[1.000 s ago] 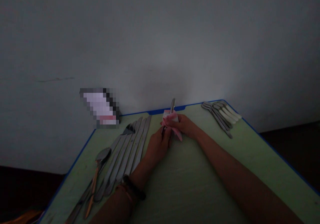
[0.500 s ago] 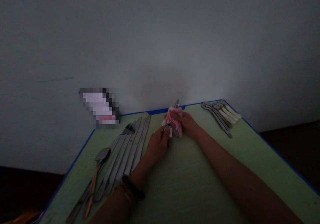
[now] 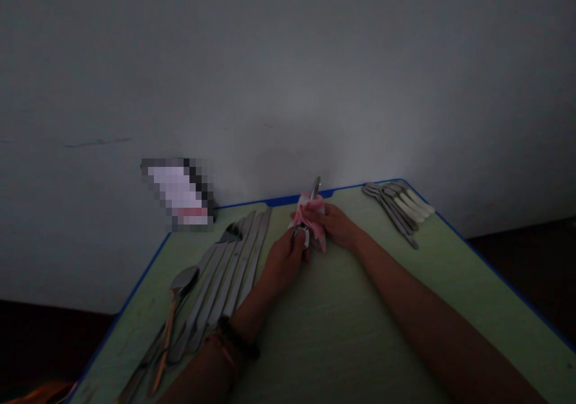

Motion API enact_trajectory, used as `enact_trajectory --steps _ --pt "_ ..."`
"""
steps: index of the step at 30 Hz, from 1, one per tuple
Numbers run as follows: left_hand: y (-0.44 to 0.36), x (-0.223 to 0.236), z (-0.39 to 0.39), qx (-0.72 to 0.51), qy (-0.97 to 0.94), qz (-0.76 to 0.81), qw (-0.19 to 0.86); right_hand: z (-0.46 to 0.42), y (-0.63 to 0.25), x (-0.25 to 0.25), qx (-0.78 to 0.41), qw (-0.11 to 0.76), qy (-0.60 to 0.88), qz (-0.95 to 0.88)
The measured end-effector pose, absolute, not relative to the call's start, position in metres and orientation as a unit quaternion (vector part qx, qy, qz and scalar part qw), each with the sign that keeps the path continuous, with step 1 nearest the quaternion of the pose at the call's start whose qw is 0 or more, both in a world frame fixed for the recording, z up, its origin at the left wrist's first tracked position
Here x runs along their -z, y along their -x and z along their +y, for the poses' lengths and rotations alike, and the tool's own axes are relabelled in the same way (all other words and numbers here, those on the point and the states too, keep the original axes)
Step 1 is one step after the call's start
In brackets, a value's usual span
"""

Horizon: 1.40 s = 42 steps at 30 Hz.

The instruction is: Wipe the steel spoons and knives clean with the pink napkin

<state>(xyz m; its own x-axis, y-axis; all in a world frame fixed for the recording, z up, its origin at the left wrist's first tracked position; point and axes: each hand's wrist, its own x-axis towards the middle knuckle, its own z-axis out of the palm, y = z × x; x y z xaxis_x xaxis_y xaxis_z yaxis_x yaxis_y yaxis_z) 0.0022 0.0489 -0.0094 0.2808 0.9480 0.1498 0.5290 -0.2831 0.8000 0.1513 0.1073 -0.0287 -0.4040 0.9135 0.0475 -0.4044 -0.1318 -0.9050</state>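
My left hand [image 3: 282, 261] is closed around the lower end of a metal piece of cutlery [image 3: 315, 186], whose tip sticks up past the far table edge. My right hand [image 3: 338, 226] pinches a pink and white cloth [image 3: 311, 218] wrapped around that cutlery's middle. Both hands meet over the far centre of the light green table [image 3: 360, 332]. Which kind of cutlery it is stays hidden by the cloth and fingers.
A row of several knives [image 3: 234, 272] lies on the left, with a spoon [image 3: 182, 284] and more utensils beside it. Several spoons [image 3: 398, 206] lie at the far right corner. A blurred-out object [image 3: 180, 194] leans at the wall. The scene is dim.
The cloth in my right hand has shifted slightly along the cutlery, and the cutlery's tip has tilted a little. My left hand has stayed nearly in place.
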Motion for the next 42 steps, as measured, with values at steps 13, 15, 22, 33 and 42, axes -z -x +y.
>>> enact_trajectory --steps 13,15,22,33,42 --pt "-0.0044 0.0114 0.0491 -0.306 -0.726 0.532 0.311 0.1113 -0.1502 0.0344 -0.695 0.484 0.28 -0.453" --pt "-0.0043 0.0108 0.0486 -0.306 -0.728 0.528 0.314 0.1107 -0.1506 0.0337 -0.691 0.482 0.282 -0.46" --pt "-0.0034 0.0092 0.047 -0.31 -0.731 0.514 0.324 0.1096 -0.1509 0.0318 -0.692 0.477 0.278 -0.465" --pt "-0.0027 0.0103 0.0496 -0.301 -0.735 0.523 0.31 0.1082 -0.1508 0.0298 -0.68 0.477 0.293 -0.473" --pt "-0.0027 0.0095 0.0492 -0.283 -0.74 0.534 0.295 0.1109 -0.1495 0.0326 -0.686 0.502 0.279 -0.446"
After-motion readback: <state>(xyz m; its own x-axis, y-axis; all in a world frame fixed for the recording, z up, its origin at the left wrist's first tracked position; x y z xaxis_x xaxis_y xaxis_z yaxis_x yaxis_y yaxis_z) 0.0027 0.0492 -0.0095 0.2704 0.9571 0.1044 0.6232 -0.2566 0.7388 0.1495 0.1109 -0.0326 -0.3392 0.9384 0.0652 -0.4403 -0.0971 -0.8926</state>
